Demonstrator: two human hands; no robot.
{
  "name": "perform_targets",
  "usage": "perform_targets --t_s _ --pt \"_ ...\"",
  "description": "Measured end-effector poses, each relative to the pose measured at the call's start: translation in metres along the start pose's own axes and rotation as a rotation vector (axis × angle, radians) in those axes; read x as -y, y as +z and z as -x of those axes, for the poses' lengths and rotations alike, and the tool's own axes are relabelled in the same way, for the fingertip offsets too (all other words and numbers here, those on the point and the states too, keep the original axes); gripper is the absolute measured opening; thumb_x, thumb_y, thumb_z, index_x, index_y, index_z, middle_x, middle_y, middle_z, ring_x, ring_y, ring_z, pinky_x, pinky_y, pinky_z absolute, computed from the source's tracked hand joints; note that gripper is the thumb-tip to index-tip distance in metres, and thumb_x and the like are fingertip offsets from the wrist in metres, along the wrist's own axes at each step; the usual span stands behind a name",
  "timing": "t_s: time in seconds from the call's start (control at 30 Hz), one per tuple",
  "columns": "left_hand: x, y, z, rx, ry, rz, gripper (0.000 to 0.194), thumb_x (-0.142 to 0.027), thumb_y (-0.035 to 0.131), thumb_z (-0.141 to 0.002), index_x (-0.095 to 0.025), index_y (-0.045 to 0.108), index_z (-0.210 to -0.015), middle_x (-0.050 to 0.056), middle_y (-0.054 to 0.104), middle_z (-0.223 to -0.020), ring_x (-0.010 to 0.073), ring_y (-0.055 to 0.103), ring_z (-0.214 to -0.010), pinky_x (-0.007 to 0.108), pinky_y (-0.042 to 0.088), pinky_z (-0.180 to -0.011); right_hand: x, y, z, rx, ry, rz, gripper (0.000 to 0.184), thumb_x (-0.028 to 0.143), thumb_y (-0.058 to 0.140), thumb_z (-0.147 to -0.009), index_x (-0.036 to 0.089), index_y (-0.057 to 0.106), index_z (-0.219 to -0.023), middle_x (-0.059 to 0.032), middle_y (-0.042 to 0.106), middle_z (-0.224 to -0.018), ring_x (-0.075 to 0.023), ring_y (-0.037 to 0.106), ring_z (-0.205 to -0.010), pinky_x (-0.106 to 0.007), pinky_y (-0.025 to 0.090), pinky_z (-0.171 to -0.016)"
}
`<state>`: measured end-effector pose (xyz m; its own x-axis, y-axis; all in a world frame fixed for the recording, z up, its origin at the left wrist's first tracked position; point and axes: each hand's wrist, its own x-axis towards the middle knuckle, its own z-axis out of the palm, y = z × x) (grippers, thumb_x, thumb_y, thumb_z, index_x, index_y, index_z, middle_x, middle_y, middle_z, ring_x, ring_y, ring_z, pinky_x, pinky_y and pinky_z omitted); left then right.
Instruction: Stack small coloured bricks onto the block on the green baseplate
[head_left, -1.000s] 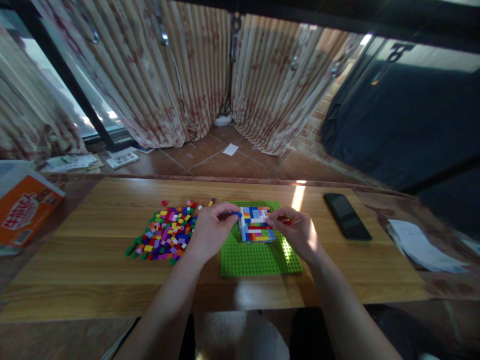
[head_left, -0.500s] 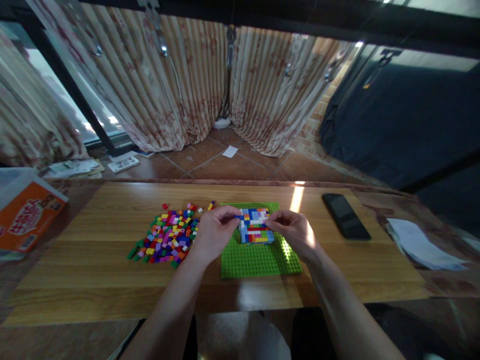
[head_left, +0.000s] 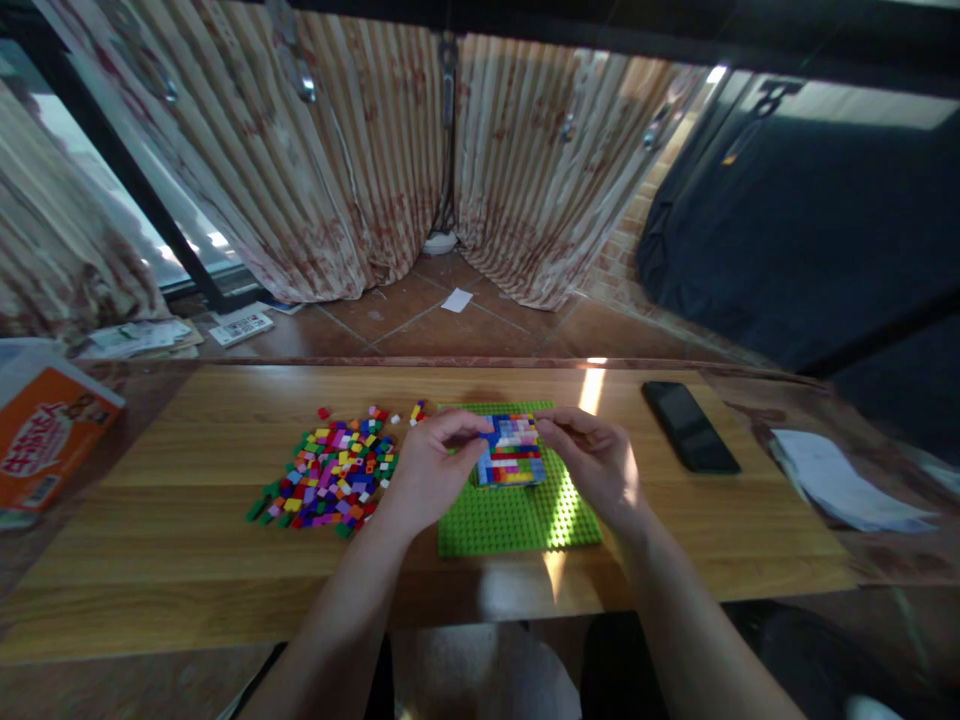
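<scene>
Multicoloured block of small plastic bricks (head_left: 517, 465): blue piece moves in over its left side

The block sits on the studded green plastic baseplate (head_left: 517, 530), towards the far half, and the baseplate lies flat on the pale wooden desk (head_left: 180, 500). The small dark-blue plastic brick (head_left: 491, 438) has shifted inward from the block's left edge and now shows over the far-left part of its upper surface. The left hand (head_left: 427, 475) has come along with it, its grip closed in a pinch of thumb and forefinger on that brick. This brings the brick to the studs, as far as one can judge; whether it is seated or merely resting there cannot be told.

The right hand (head_left: 600, 460) has moved slightly away towards the far-right corner, leaving more of the block's right side in view. Its fingertips are bent close together beside that corner; whether this grip holds anything, or touches the block, cannot be told.

Red, white and yellow bricks show in rows on the nearer part of the block. To the left lies the loose pile of mixed-colour plastic bricks (head_left: 330, 475), well apart from the block. The black smartphone (head_left: 690, 428) lies on the desk to the right, beyond both hands.
</scene>
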<state>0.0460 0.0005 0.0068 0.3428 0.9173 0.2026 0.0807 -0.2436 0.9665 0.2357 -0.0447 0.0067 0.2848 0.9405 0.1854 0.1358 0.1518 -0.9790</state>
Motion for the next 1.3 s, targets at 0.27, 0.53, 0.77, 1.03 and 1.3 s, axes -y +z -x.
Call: perform_targets --t_s 0.27,0.53,0.77,1.03,1.3 --pt "-0.002 0.009 0.003 -0.023 0.178 -0.098 0.013 -0.013 0.062 -0.081 -0.020 0.072 -0.087 0.003 0.068 -0.087 0.0133 0.063 -0.079 0.026 0.052 -0.074 0.004 0.015 0.010 0.137 -0.137 0.113 0.011 0.027 0.067 -0.082 0.025 0.075 -0.090 -0.0021 0.074 -0.091 -0.0169 0.067 -0.086 -0.035 0.054 -0.081" --pt "-0.004 0.012 0.004 -0.045 0.086 -0.083 0.012 -0.019 0.063 -0.081 -0.019 0.072 -0.089 0.003 0.071 -0.084 0.0138 0.063 -0.076 0.026 0.051 -0.073 0.003 0.007 0.007 0.128 -0.072 0.150 0.012 0.029 0.066 -0.082 0.023 0.074 -0.088 -0.0022 0.073 -0.087 -0.0176 0.067 -0.082 -0.034 0.055 -0.077" --pt "0.004 -0.011 -0.006 -0.131 -0.096 -0.188 0.013 -0.017 0.059 -0.080 -0.015 0.071 -0.084 0.004 0.073 -0.082 0.0162 0.065 -0.076 0.028 0.050 -0.073 0.000 0.001 0.006 0.112 -0.185 0.276 0.008 0.026 0.067 -0.082 0.025 0.074 -0.086 -0.0013 0.070 -0.086 -0.0150 0.064 -0.078 -0.031 0.053 -0.073" --pt "0.010 -0.010 -0.002 0.030 -0.107 -0.180 0.016 -0.013 0.058 -0.077 -0.016 0.070 -0.087 0.004 0.073 -0.083 0.0166 0.067 -0.078 0.029 0.052 -0.075 0.000 0.021 0.015 0.108 -0.219 0.476 0.010 0.023 0.064 -0.083 0.026 0.073 -0.085 -0.0033 0.071 -0.089 -0.0179 0.066 -0.085 -0.035 0.053 -0.080" --pt "0.008 -0.009 0.000 0.074 -0.142 -0.136 0.021 -0.007 0.057 -0.074 -0.015 0.069 -0.089 0.004 0.073 -0.080 0.0157 0.067 -0.075 0.028 0.053 -0.071 0.005 0.028 0.021 0.086 -0.277 0.623 0.009 0.025 0.062 -0.083 0.025 0.072 -0.081 -0.0023 0.072 -0.080 -0.0171 0.065 -0.073 -0.033 0.052 -0.070"
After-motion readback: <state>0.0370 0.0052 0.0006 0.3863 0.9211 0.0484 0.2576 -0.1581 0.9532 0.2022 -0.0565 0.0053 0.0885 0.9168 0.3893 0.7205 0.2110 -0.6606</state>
